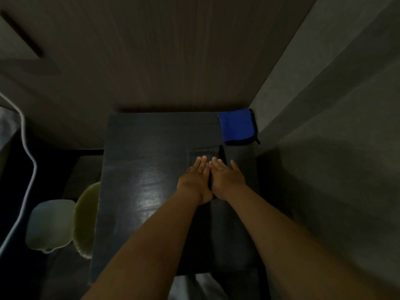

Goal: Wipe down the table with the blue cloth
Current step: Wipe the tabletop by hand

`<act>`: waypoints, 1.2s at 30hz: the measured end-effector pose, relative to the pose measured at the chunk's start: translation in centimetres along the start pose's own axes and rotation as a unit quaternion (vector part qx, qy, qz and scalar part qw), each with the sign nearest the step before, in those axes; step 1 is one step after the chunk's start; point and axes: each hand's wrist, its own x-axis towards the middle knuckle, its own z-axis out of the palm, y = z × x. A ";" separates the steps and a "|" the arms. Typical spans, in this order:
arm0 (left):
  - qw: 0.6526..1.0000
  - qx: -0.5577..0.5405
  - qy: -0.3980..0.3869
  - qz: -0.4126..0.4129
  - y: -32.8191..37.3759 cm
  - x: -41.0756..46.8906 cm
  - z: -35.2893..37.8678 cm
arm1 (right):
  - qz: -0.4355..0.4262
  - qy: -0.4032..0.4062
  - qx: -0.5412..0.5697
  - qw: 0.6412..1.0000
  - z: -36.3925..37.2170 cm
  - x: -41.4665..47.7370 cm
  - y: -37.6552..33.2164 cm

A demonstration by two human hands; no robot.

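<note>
Flat hands (213, 180) short of corner cloth (237, 126)

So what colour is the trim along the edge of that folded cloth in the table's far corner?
Black, edging the bright blue folded cloth; the head view shows it.

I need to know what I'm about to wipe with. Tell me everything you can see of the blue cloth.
The blue cloth is bright blue with a dark edging along its right and near sides. It looks soft, folded into a flat rectangle. It lies on the far right corner of the dark table, close to the wall. Neither hand touches it.
</note>
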 end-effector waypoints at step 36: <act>0.998 0.054 -0.007 0.040 9.1 4.3 0.0 | 0.037 -0.012 -0.012 0.999 1.3 -1.1 9.4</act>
